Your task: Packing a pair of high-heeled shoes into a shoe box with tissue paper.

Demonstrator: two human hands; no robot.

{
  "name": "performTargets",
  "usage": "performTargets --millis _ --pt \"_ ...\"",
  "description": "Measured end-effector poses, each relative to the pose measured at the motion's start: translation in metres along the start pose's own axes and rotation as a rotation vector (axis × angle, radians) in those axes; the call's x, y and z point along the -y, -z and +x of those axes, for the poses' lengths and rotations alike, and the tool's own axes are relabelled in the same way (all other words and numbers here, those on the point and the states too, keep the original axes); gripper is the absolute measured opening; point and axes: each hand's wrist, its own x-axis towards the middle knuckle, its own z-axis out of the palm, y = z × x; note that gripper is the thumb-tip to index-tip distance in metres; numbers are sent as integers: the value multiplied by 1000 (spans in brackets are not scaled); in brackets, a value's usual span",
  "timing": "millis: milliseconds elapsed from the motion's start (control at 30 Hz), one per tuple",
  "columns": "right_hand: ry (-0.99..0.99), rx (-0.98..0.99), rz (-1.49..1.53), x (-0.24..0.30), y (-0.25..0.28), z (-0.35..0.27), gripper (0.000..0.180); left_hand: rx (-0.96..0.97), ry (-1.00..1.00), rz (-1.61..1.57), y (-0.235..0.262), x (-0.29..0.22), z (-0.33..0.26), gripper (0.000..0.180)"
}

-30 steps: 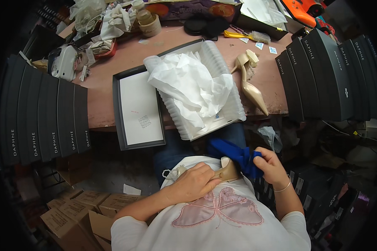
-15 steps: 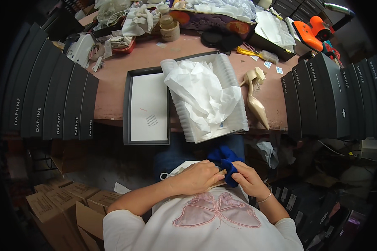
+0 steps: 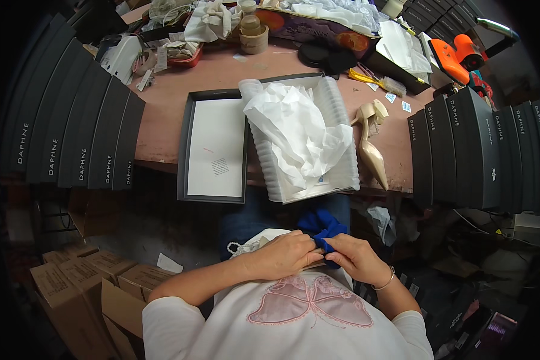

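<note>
A cluttered workroom surrounds a pinkish counter [image 3: 180, 78] whose left and right ends are hemmed in by rows of dark shoe boxes standing on edge [image 3: 78, 144], with cardboard cartons [image 3: 84, 282] on the floor below its near edge. Near the middle of the near edge, a dark box lid [image 3: 216, 147] lies flat with a white sheet inside it, and just beside it, towards the right end, an open shoe box [image 3: 333, 114] overhangs the edge, stuffed with crumpled white tissue paper [image 3: 294, 132]. A beige high-heeled shoe [image 3: 371, 141] lies on the counter between that box and the boxes at the right end.

The work in hand sits off the counter, in the person's lap, below the near edge. The left hand [image 3: 282, 258] and right hand [image 3: 354, 259] meet over a blue cloth [image 3: 323, 227], fingertips pressed together and pinching its near fold between them; each grip is closed on the fabric. Something pale lies under the left hand, mostly hidden, so I cannot tell what it is.

By my reading, the step is handling or folding the blue cloth, perhaps around that pale item. The next move seems to call for a steady two-handed pinch so the soft fabric does not slip, and a lift clear of the overhanging box.
</note>
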Motion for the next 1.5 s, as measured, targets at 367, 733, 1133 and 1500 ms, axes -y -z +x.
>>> performTargets --millis 367,733,1133,1500 --pt "-227 69 201 0 1 0 33 56 -27 33 5 -2 -2 27" --pt "82 122 -59 -12 -8 -3 23 -85 -44 158 -13 -14 -13 30" --pt "137 -142 -1 -19 -38 -19 19 -38 -99 305 -15 -18 -11 35" --pt "-109 -126 134 -8 -41 -22 20 -25 -75 359 -17 -16 -11 36"
